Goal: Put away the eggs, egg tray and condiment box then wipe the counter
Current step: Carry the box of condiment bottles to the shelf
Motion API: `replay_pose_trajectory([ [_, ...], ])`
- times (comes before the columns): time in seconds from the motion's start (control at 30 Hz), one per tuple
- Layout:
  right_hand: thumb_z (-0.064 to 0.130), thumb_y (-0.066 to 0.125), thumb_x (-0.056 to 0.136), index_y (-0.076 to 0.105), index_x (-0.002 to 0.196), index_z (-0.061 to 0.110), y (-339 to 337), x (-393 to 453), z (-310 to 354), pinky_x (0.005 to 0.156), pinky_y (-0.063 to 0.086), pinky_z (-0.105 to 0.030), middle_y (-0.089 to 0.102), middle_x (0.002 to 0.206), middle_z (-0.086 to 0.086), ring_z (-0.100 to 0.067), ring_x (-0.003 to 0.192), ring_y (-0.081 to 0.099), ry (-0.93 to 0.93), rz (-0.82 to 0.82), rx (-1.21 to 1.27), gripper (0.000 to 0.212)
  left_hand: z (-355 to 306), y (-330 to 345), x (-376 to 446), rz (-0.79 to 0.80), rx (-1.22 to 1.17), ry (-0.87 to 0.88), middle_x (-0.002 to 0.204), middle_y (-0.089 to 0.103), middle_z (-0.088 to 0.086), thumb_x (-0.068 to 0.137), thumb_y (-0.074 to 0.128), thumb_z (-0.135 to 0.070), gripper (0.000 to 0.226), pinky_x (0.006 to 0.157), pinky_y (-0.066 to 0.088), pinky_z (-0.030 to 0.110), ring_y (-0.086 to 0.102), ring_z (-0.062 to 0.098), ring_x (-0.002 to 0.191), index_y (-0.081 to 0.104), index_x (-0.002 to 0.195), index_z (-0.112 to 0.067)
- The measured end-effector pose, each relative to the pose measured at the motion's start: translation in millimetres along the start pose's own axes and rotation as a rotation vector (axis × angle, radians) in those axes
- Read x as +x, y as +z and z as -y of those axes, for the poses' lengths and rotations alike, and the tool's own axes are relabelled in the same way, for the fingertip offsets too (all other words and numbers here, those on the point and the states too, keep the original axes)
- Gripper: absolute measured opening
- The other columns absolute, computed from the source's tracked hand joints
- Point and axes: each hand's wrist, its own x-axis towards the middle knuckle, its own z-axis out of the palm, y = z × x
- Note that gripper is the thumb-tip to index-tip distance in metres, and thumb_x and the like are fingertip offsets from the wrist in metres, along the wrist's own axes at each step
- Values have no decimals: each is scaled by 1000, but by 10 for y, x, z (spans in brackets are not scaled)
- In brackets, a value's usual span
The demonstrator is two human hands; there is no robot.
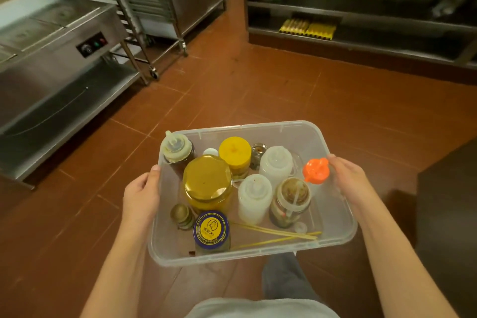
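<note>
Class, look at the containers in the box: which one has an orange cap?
The squeeze bottle beside the right hand, at the box edge. Its cap is bright orange; the other squeeze bottles have pale caps.

Clear condiment box, orange-capped bottle, red-brown floor

condiment box | clear plastic, open-topped | roughly level, above tiled floor | holds upright jars, squeeze bottles

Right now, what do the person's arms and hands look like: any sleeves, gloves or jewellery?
Both forearms are bare up to the frame's lower edge, with no sleeves in view. The left hand and right hand wear no gloves, and no rings, watch or wristbands show. Grey trousers and a pale top show below.
</note>
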Motion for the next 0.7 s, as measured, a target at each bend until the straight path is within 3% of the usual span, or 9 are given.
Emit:
replay_pose_trajectory([
  [0.1, 29, 56, 99, 72, 110, 7, 32, 558, 224, 58, 34, -23, 63, 98, 0, -7, 66, 46, 1, 17, -4, 30, -278, 313, 381, -17, 20, -4, 81, 47, 0, 98, 50, -52, 32, 59, 30, 29, 42, 14, 71, 54, 87, -23],
  [0.2, 24, 53, 100, 71, 109, 4, 28, 1071, 501, 54, 32, -17, 62, 94, 7, 1, 59, 42, -49, 32, 3, 29, -543, 599, 684, -45, 11, -6, 72, 44, -11, 97, 51, -55, 33, 59, 31, 28, 39, 7, 63, 51, 76, -30],
  [0.27, 23, 53, 100, 73, 102, 13, 17, 1379, 710, 53, 33, -15, 64, 97, 9, 3, 57, 45, -74, 46, 8, 23, -711, 784, 864, -55, -18, 1, 72, 47, -12, 96, 51, -56, 34, 61, 34, 28, 41, 7, 64, 51, 73, -32],
  [0.33, 25, 53, 99, 71, 84, 28, 17, 1626, 916, 56, 33, -19, 62, 106, 15, 1, 65, 46, -88, 71, 2, 23, -875, 939, 1035, -56, -27, 18, 75, 50, -8, 97, 49, -56, 36, 62, 35, 29, 43, 10, 66, 56, 78, -27],
  [0.43, 27, 54, 98, 68, 75, 32, 27, 1970, 1162, 59, 34, -22, 61, 102, 20, -3, 74, 49, -93, 68, -9, 27, -1123, 1165, 1343, -51, 8, 50, 80, 51, 4, 98, 47, -56, 49, 61, 33, 33, 44, 16, 70, 61, 82, -12],
  [0.53, 34, 53, 99, 72, 83, 26, 42, 2330, 1306, 58, 35, -25, 63, 80, 16, -7, 69, 49, -80, 21, -24, 26, -1320, 1442, 1723, -36, 22, 73, 81, 50, 6, 98, 48, -53, 59, 59, 32, 34, 42, 19, 70, 63, 83, 1],
  [0.6, 37, 54, 98, 70, 74, 27, 64, 2572, 1397, 56, 33, -25, 62, 67, 16, -5, 61, 46, -69, -11, -23, 30, -1448, 1651, 1991, -23, 18, 87, 74, 46, 7, 98, 49, -53, 64, 58, 29, 34, 39, 21, 66, 56, 79, 8],
  [0.7, 39, 53, 98, 69, 72, 18, 93, 2972, 1558, 56, 33, -26, 58, 53, 23, -1, 54, 46, -54, -64, -49, 37, -1639, 2003, 2410, 18, 12, 112, 66, 35, 8, 97, 49, -52, 61, 58, 23, 34, 31, 21, 61, 40, 66, -1],
])
